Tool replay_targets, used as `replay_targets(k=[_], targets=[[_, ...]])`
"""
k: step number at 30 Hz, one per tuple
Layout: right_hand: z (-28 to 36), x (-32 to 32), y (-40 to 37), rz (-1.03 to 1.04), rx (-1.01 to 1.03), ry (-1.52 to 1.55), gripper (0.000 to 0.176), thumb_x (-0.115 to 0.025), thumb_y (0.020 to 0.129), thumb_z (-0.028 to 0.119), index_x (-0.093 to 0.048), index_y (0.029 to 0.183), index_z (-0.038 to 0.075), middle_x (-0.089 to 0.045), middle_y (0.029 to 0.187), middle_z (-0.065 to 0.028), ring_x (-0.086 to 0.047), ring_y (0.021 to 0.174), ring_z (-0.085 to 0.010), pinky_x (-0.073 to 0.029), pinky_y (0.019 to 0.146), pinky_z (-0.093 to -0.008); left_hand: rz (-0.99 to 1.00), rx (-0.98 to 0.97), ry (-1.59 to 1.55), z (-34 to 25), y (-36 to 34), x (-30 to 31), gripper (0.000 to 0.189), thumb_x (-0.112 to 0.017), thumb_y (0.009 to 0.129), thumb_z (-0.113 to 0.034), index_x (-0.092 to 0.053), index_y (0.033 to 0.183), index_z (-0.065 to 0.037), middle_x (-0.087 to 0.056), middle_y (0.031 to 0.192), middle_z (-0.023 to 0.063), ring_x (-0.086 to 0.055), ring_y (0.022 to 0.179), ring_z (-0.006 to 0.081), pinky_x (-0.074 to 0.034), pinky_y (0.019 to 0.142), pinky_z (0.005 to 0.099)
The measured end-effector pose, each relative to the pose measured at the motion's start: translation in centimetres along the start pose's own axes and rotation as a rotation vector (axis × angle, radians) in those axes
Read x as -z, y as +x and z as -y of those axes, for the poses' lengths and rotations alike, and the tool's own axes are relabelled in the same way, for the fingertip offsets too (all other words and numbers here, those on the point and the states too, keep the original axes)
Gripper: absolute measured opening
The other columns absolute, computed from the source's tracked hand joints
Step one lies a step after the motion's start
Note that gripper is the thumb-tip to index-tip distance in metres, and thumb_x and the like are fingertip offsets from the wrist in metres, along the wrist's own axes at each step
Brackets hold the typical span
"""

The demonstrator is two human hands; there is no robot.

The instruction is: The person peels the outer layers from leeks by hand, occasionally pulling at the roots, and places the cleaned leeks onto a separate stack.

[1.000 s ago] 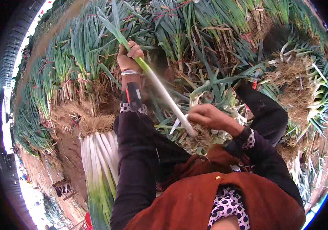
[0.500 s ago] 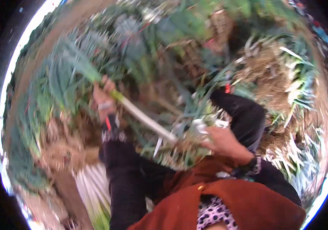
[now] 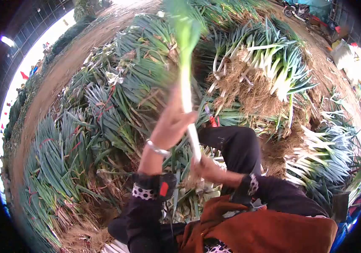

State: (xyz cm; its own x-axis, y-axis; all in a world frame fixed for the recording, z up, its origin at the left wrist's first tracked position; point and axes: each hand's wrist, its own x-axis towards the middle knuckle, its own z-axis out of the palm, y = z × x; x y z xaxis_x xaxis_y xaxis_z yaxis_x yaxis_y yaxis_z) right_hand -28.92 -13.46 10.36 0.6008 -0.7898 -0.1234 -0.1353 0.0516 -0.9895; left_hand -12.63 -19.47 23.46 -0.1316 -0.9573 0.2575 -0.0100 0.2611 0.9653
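Note:
A single leek (image 3: 186,80) stands nearly upright in front of me, its green top blurred and its white shaft running down toward my lap. My left hand (image 3: 173,126), with a silver bracelet at the wrist, is closed around the middle of the shaft. Lower down, my right hand (image 3: 209,169) closes on the root end, its fingers partly smeared by motion. Leaf scraps and trimmings (image 3: 184,192) lie beneath both hands, between my legs.
Bundled leeks (image 3: 58,143), some tied with red string, spread across the left. A rooty pile of leeks (image 3: 256,76) rises ahead to the right, and white-stemmed leeks (image 3: 319,156) lie at my right. Bare ground (image 3: 58,80) curves behind the bundles.
The leek has swung from slanted to nearly upright. My left hand has moved right, and my right hand has shifted left and down onto the root end. The view has tilted up.

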Motion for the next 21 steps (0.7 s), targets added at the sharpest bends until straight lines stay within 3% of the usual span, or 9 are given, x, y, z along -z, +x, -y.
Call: replay_targets(k=[1,3,7,9,10,12,15,18,21], targets=[[0.6,3.2,2.2,-0.162,0.374,-0.115,0.017,-0.045,0.089,0.008,-0.041,0.105,0.004,-0.048,0.077,-0.0025,-0.049,0.074,-0.0119,-0.045,0.064,-0.0284,0.058,-0.046,-0.059,1.5,0.8,-1.2,0.066,-0.053,0.087,-0.005,-0.015,0.140,-0.005,-0.033,0.137,0.0166,-0.040,0.120,0.0215,-0.039,0.093,0.0324],[4.0,11.1,5.8,-0.229,0.282,-0.096,0.025,-0.042,0.091,0.013,-0.040,0.114,0.003,-0.050,0.086,-0.0084,-0.052,0.079,-0.0188,-0.044,0.072,-0.0332,0.060,0.092,-0.132,1.0,1.0,-2.0,0.064,-0.052,0.087,-0.003,-0.016,0.140,-0.006,-0.036,0.135,0.0155,-0.043,0.118,0.0224,-0.038,0.095,0.0347],[3.0,32.9,13.4,-0.477,0.855,-1.522,0.055,-0.047,0.085,0.011,-0.028,0.136,0.004,-0.046,0.118,-0.0221,-0.046,0.105,-0.0323,-0.031,0.098,-0.0435,-0.062,0.345,-0.137,5.7,-2.9,2.9,0.051,-0.051,0.090,-0.015,-0.030,0.135,-0.006,-0.044,0.128,0.0128,-0.057,0.100,0.0202,-0.044,0.082,0.0298],[2.6,36.9,16.8,-0.475,0.499,-1.135,0.041,-0.048,0.087,0.020,-0.038,0.123,0.004,-0.050,0.104,-0.0153,-0.050,0.093,-0.0256,-0.036,0.084,-0.0379,-0.256,0.413,-0.167,8.0,-7.1,6.4,0.042,-0.049,0.091,-0.021,-0.039,0.129,-0.005,-0.052,0.119,0.0105,-0.061,0.089,0.0181,-0.047,0.072,0.0280],[2.0,37.4,18.7,-0.484,0.235,-0.573,0.036,-0.048,0.087,0.025,-0.043,0.117,0.005,-0.051,0.097,-0.0119,-0.052,0.086,-0.0223,-0.038,0.077,-0.0352,-0.336,0.481,-0.181,8.5,-9.5,8.5,0.039,-0.049,0.091,-0.021,-0.042,0.125,-0.005,-0.055,0.114,0.0096,-0.061,0.086,0.0177,-0.047,0.070,0.0289],[0.7,34.7,21.4,-0.504,-0.034,-0.014,0.033,-0.049,0.089,0.034,-0.054,0.104,0.006,-0.055,0.083,-0.0051,-0.055,0.074,-0.0157,-0.043,0.062,-0.0296,-0.542,0.523,-0.229,8.4,-14.0,11.3,0.031,-0.051,0.091,-0.022,-0.050,0.116,-0.005,-0.061,0.102,0.0077,-0.061,0.079,0.0165,-0.049,0.065,0.0297],[-2.3,21.9,23.3,-0.207,0.043,-0.123,0.030,-0.050,0.089,0.033,-0.058,0.097,0.005,-0.058,0.074,-0.0012,-0.058,0.065,-0.0143,-0.046,0.055,-0.0268,-0.808,0.552,-0.213,6.8,-18.6,14.9,0.026,-0.050,0.091,-0.023,-0.054,0.110,-0.006,-0.061,0.100,0.0059,-0.060,0.076,0.0145,-0.048,0.063,0.0278],[-6.9,6.0,26.8,0.062,-0.308,-0.113,0.029,-0.053,0.087,0.028,-0.055,0.101,0.003,-0.063,0.095,-0.0078,-0.061,0.074,-0.0140,-0.048,0.058,-0.0264,-0.999,0.469,-0.398,7.5,-22.7,18.0,0.024,-0.050,0.091,-0.021,-0.054,0.108,-0.005,-0.060,0.094,0.0057,-0.058,0.071,0.0132,-0.047,0.063,0.0268],[-12.6,-6.2,29.0,0.167,-0.314,0.007,0.025,-0.053,0.087,0.016,-0.055,0.105,-0.001,-0.063,0.088,-0.0093,-0.060,0.071,-0.0131,-0.050,0.062,-0.0271,-1.105,0.465,-0.415,5.7,-23.6,18.0,0.022,-0.048,0.091,-0.018,-0.053,0.106,-0.003,-0.059,0.089,0.0062,-0.056,0.069,0.0130,-0.046,0.063,0.0262]])
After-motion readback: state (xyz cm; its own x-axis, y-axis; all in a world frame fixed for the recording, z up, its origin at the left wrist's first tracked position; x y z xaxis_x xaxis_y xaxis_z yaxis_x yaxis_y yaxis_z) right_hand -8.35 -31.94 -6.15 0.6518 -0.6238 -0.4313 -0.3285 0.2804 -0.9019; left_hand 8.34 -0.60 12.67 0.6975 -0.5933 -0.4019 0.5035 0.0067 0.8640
